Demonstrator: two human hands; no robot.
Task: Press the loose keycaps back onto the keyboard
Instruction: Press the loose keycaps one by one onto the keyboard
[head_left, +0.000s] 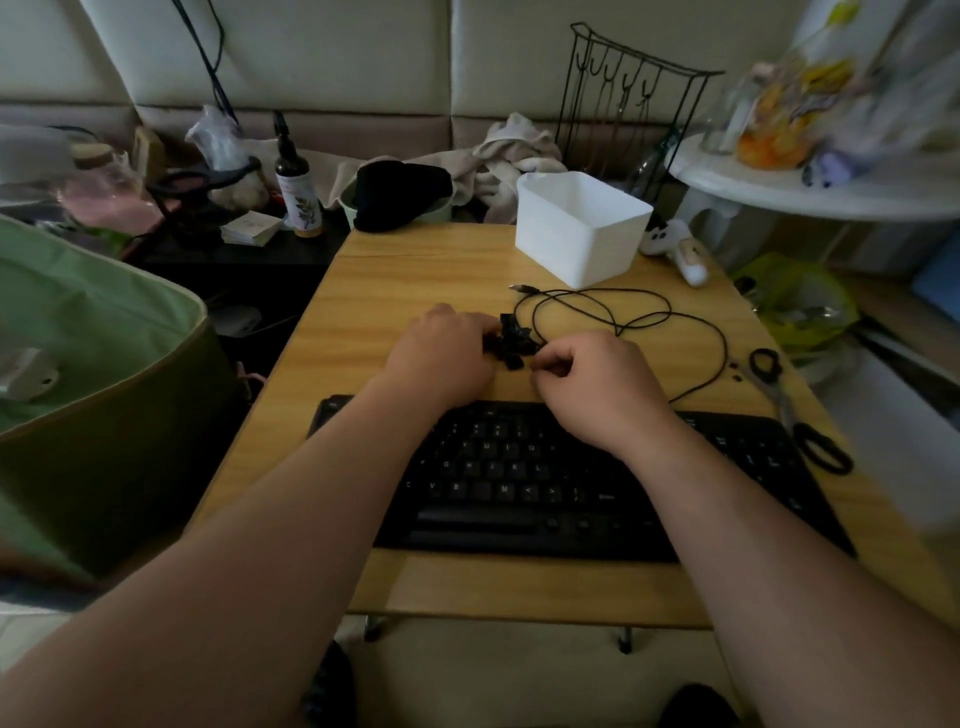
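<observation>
Both bare hands work at a small heap of loose black plastic keycaps (511, 345) lying on the pale wooden table (415, 270) just beyond the black computer keyboard (524, 483). The left hand (441, 353) has its fingers curled into the left side of the heap; whether it grips a cap cannot be told. The right hand (597, 379) has its fingertips drawn together, pinching something small and dark at the heap's right edge. A thin black cable (649, 312) loops beside the heap. Behind stands a white plastic bin (582, 228), and black-handled scissors (795, 410) lie at the right.
</observation>
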